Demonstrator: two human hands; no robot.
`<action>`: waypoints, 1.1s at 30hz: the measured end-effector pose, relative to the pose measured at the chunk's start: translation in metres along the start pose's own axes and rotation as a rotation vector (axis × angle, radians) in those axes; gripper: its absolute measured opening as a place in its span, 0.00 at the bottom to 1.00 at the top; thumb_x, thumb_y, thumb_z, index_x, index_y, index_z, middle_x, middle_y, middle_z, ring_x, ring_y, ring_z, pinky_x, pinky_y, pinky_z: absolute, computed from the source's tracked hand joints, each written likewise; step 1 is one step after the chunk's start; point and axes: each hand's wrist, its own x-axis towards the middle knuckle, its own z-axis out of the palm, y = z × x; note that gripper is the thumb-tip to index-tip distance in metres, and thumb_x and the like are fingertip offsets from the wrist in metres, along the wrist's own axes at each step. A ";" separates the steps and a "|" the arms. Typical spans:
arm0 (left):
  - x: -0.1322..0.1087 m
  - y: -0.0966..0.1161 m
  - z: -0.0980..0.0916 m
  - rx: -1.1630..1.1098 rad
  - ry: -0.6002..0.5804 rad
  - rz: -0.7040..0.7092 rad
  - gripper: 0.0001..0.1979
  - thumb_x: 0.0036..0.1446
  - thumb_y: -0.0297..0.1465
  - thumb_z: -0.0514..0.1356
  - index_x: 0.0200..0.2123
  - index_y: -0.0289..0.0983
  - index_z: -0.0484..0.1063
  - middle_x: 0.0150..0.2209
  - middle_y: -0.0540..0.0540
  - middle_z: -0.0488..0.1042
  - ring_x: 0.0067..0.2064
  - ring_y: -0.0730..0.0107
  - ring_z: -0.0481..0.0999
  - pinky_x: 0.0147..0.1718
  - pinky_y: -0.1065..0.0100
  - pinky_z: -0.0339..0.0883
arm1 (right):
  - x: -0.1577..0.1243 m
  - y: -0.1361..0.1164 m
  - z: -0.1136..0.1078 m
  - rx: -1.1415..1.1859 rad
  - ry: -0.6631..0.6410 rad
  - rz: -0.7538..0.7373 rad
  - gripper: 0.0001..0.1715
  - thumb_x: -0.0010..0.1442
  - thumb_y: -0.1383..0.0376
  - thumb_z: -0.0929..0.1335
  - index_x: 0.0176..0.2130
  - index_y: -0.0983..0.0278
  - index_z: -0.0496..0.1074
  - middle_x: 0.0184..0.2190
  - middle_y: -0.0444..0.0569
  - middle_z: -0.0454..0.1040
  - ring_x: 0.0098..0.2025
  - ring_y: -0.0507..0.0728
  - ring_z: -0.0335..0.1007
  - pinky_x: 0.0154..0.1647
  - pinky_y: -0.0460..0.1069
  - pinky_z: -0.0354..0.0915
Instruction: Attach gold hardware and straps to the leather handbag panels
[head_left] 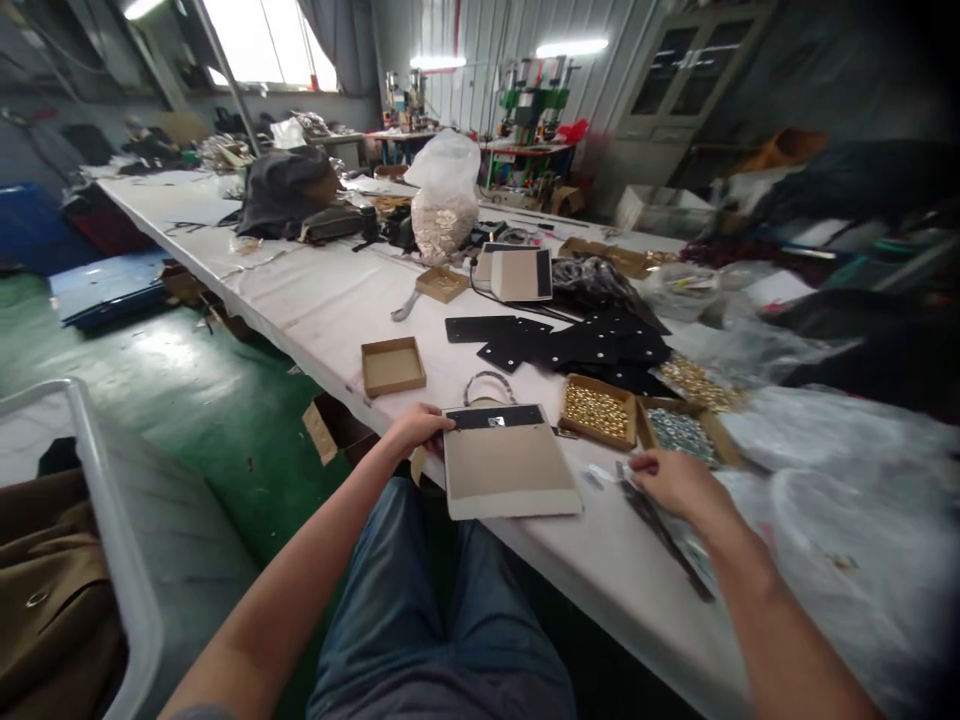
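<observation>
My left hand (421,430) grips the upper left corner of a flat beige panel (510,465), thumb on top. A black strip (496,418) with a small metal fitting runs along the panel's far edge. A curved, cord-like loop (489,382) lies just beyond it. To the right, my right hand (675,482) is closed, fingertips pinched together; what they hold, if anything, is too small to make out. Beside and partly under that hand lies a long, dark, narrow tool (671,545). Just beyond are a box of gold-coloured fittings (598,412) and a box of silver-coloured fittings (679,436).
A shallow cardboard box (393,367) sits left of the panel. Black strips with metal studs (577,342) are piled beyond. Clear plastic bags (840,500) crowd the right side. A grey bin (172,530) holding brown material stands at left. Green presses (529,105) stand at the back.
</observation>
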 end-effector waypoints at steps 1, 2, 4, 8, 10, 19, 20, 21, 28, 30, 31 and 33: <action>-0.001 0.000 -0.001 -0.026 -0.005 -0.008 0.11 0.60 0.34 0.74 0.31 0.34 0.79 0.24 0.46 0.78 0.23 0.70 0.76 0.20 0.72 0.63 | 0.003 0.003 0.003 -0.034 -0.047 -0.009 0.14 0.50 0.63 0.77 0.38 0.58 0.90 0.38 0.57 0.89 0.37 0.68 0.85 0.41 0.57 0.69; -0.003 0.001 -0.002 -0.055 -0.014 -0.013 0.10 0.60 0.34 0.73 0.32 0.34 0.80 0.25 0.46 0.78 0.23 0.70 0.76 0.20 0.72 0.63 | 0.004 0.005 0.004 -0.066 -0.082 -0.018 0.15 0.51 0.64 0.76 0.40 0.58 0.90 0.40 0.58 0.90 0.39 0.70 0.86 0.42 0.58 0.70; -0.007 0.001 -0.005 -0.110 -0.042 -0.019 0.10 0.60 0.34 0.74 0.33 0.33 0.81 0.26 0.45 0.79 0.24 0.71 0.77 0.20 0.73 0.64 | 0.002 0.008 0.004 -0.109 -0.088 -0.021 0.16 0.53 0.64 0.75 0.41 0.58 0.90 0.43 0.60 0.89 0.40 0.72 0.86 0.43 0.60 0.70; -0.011 0.003 -0.010 -0.188 -0.071 -0.032 0.12 0.57 0.35 0.78 0.34 0.34 0.82 0.27 0.46 0.79 0.25 0.72 0.76 0.20 0.74 0.62 | -0.012 -0.001 -0.008 -0.120 0.022 -0.052 0.12 0.59 0.58 0.72 0.40 0.56 0.86 0.43 0.64 0.87 0.41 0.75 0.84 0.45 0.65 0.72; -0.010 0.004 -0.011 -0.209 -0.081 -0.041 0.12 0.56 0.34 0.79 0.34 0.34 0.82 0.26 0.48 0.78 0.24 0.74 0.74 0.19 0.75 0.60 | -0.024 -0.024 -0.017 -0.045 0.144 -0.165 0.13 0.64 0.54 0.70 0.39 0.55 0.84 0.44 0.65 0.85 0.46 0.76 0.83 0.50 0.67 0.73; -0.010 0.004 -0.003 -0.220 -0.096 -0.051 0.12 0.57 0.27 0.76 0.28 0.34 0.76 0.20 0.52 0.69 0.20 0.79 0.63 0.18 0.77 0.52 | -0.077 -0.246 0.000 0.862 -0.141 -0.445 0.28 0.72 0.50 0.76 0.65 0.55 0.76 0.43 0.48 0.83 0.41 0.61 0.79 0.45 0.55 0.75; -0.010 0.004 -0.002 -0.219 -0.090 -0.052 0.13 0.57 0.27 0.76 0.27 0.34 0.76 0.20 0.52 0.69 0.20 0.79 0.63 0.19 0.76 0.52 | -0.074 -0.260 0.007 0.884 -0.167 -0.468 0.27 0.73 0.51 0.75 0.65 0.55 0.75 0.42 0.47 0.82 0.39 0.60 0.77 0.42 0.54 0.74; -0.010 0.003 -0.001 -0.218 -0.085 -0.053 0.13 0.57 0.26 0.76 0.26 0.34 0.75 0.19 0.52 0.69 0.20 0.79 0.62 0.19 0.76 0.52 | -0.071 -0.272 0.013 0.866 -0.182 -0.497 0.22 0.74 0.52 0.73 0.63 0.55 0.77 0.42 0.47 0.81 0.37 0.59 0.75 0.41 0.54 0.73; -0.006 -0.001 0.004 -0.228 -0.045 -0.045 0.12 0.58 0.23 0.71 0.25 0.35 0.74 0.19 0.52 0.69 0.19 0.78 0.63 0.18 0.74 0.51 | -0.052 -0.295 0.028 0.486 -0.117 -0.854 0.20 0.76 0.56 0.72 0.63 0.56 0.82 0.55 0.56 0.80 0.50 0.66 0.80 0.53 0.61 0.77; -0.006 -0.001 0.006 -0.228 -0.040 -0.038 0.13 0.58 0.23 0.71 0.25 0.35 0.74 0.18 0.52 0.69 0.19 0.78 0.62 0.18 0.74 0.49 | -0.052 -0.295 0.031 0.415 -0.117 -0.905 0.25 0.74 0.55 0.75 0.66 0.55 0.80 0.55 0.56 0.79 0.51 0.68 0.80 0.55 0.62 0.77; -0.006 -0.002 0.006 -0.229 -0.038 -0.033 0.13 0.57 0.22 0.71 0.24 0.35 0.73 0.18 0.52 0.68 0.19 0.78 0.62 0.18 0.74 0.49 | -0.053 -0.295 0.034 0.401 -0.111 -0.922 0.24 0.74 0.55 0.74 0.66 0.54 0.80 0.55 0.56 0.79 0.53 0.68 0.80 0.56 0.63 0.77; -0.007 -0.002 0.007 -0.234 -0.040 -0.021 0.13 0.56 0.22 0.71 0.24 0.35 0.72 0.18 0.52 0.68 0.19 0.78 0.62 0.18 0.74 0.48 | -0.053 -0.294 0.040 0.412 -0.085 -0.932 0.19 0.77 0.55 0.72 0.63 0.54 0.81 0.55 0.56 0.79 0.55 0.69 0.80 0.57 0.64 0.77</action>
